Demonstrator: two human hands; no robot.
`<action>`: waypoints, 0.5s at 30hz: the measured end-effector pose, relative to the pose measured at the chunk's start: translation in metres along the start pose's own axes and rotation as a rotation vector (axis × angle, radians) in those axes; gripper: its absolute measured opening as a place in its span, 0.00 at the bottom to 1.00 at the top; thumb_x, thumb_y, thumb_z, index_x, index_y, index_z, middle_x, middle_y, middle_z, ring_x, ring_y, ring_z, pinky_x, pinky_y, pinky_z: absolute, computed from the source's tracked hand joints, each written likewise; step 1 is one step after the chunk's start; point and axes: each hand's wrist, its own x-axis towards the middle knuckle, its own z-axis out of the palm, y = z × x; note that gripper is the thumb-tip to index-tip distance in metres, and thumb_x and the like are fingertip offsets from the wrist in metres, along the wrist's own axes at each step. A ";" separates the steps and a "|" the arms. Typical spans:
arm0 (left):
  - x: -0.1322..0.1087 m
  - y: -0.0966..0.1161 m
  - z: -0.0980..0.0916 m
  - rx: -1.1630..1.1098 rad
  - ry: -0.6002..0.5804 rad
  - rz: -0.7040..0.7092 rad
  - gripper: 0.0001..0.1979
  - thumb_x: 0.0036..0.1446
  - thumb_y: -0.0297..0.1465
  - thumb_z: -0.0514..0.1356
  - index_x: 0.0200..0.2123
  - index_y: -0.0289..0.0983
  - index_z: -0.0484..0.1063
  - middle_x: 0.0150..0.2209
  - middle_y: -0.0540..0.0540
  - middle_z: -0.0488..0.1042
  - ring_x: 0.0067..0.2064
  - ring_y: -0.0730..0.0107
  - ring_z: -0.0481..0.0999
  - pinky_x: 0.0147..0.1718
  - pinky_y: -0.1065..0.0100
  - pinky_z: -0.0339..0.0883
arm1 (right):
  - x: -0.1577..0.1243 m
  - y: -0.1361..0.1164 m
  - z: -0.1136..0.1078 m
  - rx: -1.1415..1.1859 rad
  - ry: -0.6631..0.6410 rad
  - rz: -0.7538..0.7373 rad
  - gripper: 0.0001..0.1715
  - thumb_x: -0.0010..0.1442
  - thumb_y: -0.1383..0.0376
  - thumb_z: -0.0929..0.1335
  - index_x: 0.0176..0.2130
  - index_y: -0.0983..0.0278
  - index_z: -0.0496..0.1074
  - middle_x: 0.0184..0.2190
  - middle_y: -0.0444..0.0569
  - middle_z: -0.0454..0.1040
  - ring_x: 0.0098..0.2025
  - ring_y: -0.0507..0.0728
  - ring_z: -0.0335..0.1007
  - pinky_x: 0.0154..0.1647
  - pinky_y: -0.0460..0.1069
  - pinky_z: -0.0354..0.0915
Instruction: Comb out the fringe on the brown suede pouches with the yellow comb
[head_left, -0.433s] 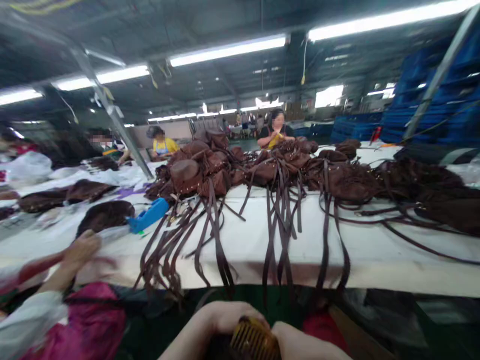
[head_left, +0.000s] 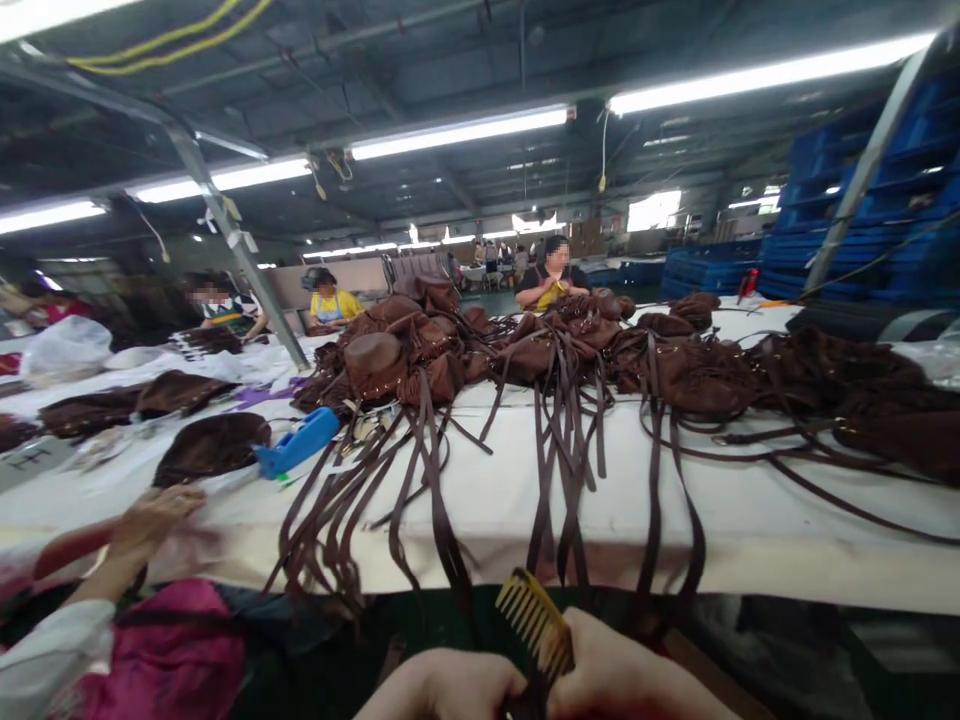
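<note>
At the bottom centre, below the table's front edge, my right hand [head_left: 611, 665] is closed around the lower end of a yellow-brown wide-toothed comb [head_left: 536, 622]. The comb tilts up to the left with its teeth facing down and left. My left hand [head_left: 457, 685] is just left of it, fingers curled in beside the comb's lower end. Something dark lies between the two hands, too hidden to name. Ahead on the white table [head_left: 480, 500], a heap of dark brown leather bags [head_left: 375, 365] trails long straps [head_left: 551, 440] over the front edge.
A co-worker's hands [head_left: 154, 520] rest at the table edge on the left, near a brown bag [head_left: 214, 445] and a blue tape dispenser [head_left: 298, 443]. Other people sit across the table. A metal post [head_left: 240, 250] rises at left; blue crates [head_left: 847, 200] are stacked at right.
The comb has come up and now shows its full row of teeth. My left hand has dropped lower, from behind the comb to beside its lower end.
</note>
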 end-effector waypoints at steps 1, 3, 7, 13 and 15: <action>0.001 -0.001 0.009 -0.065 0.004 0.011 0.13 0.34 0.34 0.66 0.25 0.35 0.69 0.23 0.54 0.67 0.25 0.75 0.64 0.20 0.75 0.56 | -0.003 0.001 -0.002 0.035 -0.034 0.018 0.15 0.35 0.65 0.74 0.29 0.65 0.73 0.25 0.40 0.71 0.26 0.50 0.66 0.26 0.42 0.62; 0.001 0.003 0.021 -0.197 -0.025 0.071 0.15 0.34 0.33 0.66 0.30 0.36 0.73 0.27 0.52 0.71 0.27 0.72 0.68 0.24 0.74 0.63 | -0.009 0.000 -0.007 0.091 -0.115 0.045 0.16 0.35 0.66 0.75 0.28 0.68 0.73 0.24 0.40 0.70 0.24 0.47 0.63 0.26 0.42 0.61; -0.003 0.014 0.011 -0.564 -0.150 0.131 0.21 0.38 0.36 0.69 0.37 0.35 0.75 0.34 0.48 0.76 0.33 0.69 0.73 0.33 0.72 0.69 | -0.010 -0.010 -0.022 0.112 -0.150 0.029 0.16 0.37 0.66 0.75 0.29 0.70 0.74 0.24 0.41 0.71 0.26 0.49 0.64 0.31 0.44 0.64; 0.006 0.031 -0.003 -0.681 -0.093 -0.060 0.18 0.38 0.39 0.71 0.30 0.32 0.78 0.28 0.45 0.77 0.27 0.67 0.73 0.25 0.71 0.67 | -0.003 -0.020 -0.034 0.128 -0.093 0.036 0.15 0.39 0.67 0.73 0.32 0.70 0.74 0.26 0.42 0.74 0.29 0.51 0.67 0.35 0.46 0.65; 0.014 0.033 0.013 -0.751 -0.026 -0.084 0.15 0.35 0.34 0.72 0.27 0.32 0.77 0.25 0.46 0.76 0.24 0.69 0.72 0.24 0.72 0.66 | -0.002 -0.010 -0.035 0.089 -0.075 0.058 0.11 0.39 0.67 0.73 0.27 0.70 0.72 0.22 0.41 0.71 0.25 0.49 0.64 0.31 0.45 0.63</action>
